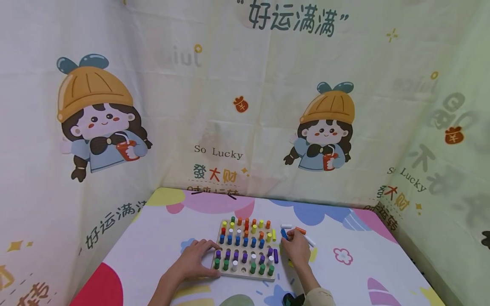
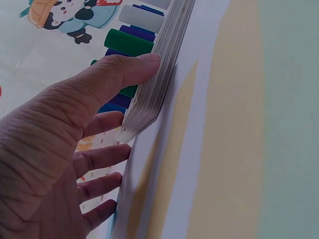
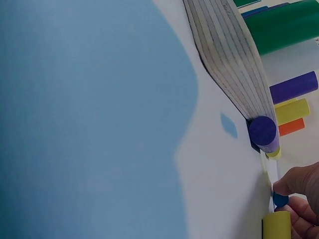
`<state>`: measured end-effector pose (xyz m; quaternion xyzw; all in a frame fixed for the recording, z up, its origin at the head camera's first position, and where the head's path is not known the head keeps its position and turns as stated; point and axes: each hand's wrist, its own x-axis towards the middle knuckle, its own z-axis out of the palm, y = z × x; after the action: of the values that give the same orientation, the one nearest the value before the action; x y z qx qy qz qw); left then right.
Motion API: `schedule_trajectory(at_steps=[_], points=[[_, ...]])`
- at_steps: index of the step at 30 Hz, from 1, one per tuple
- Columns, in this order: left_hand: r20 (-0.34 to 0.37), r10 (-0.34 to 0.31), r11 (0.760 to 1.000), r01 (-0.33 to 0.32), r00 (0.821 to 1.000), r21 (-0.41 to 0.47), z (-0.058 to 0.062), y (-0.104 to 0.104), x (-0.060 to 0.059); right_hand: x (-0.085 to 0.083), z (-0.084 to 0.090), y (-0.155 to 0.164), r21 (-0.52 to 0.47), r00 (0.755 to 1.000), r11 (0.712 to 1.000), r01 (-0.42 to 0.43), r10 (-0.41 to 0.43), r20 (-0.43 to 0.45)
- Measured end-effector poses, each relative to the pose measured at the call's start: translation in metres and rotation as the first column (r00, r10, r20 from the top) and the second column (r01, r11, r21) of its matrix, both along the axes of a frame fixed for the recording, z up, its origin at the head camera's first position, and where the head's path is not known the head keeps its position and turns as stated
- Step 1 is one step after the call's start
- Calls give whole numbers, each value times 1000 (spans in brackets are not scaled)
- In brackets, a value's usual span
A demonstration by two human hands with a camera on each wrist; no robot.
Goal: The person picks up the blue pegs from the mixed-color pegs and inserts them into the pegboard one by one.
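Note:
A wooden pegboard (image 1: 249,276) lies on the table, with rows of coloured pegs standing in its holes. At its near-left corner is my left hand (image 1: 194,260). In the left wrist view the thumb (image 2: 142,68) lies extended against the board's side, and the other fingers are loosely stretched past the corner. Right of the board, my right hand (image 1: 297,248) pinches a blue peg (image 1: 283,234) between thumb and fingers. The right wrist view shows the blue peg's end (image 3: 280,199) at the fingertips, close to a yellow peg (image 3: 276,226).
Around my right hand lie a white peg (image 1: 286,226), an orange peg (image 1: 300,230) and another white peg (image 1: 311,241). A yellow peg (image 1: 274,235) and a purple peg (image 1: 276,256) are along the board's right side. Printed cloth walls (image 1: 264,127) surround the table.

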<state>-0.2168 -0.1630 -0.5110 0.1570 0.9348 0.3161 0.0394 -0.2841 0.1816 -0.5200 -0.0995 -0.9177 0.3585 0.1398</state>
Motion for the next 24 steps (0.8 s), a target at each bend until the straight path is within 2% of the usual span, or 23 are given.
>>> schedule_trajectory(at_steps=[7, 15, 24], points=[[18, 11, 1000, -11, 1000, -2, 2, 1, 1, 3, 1, 2, -20, 1000, 1000, -6, 5, -1], [16, 8, 1000, -8, 1000, -3, 0, 0, 0, 9, 3, 4, -52, 997, 999, -17, 13, -77], [1, 1, 1000, -1, 1000, -2, -2, -1, -1, 18, 5, 4, -142, 997, 990, -26, 15, -79]])
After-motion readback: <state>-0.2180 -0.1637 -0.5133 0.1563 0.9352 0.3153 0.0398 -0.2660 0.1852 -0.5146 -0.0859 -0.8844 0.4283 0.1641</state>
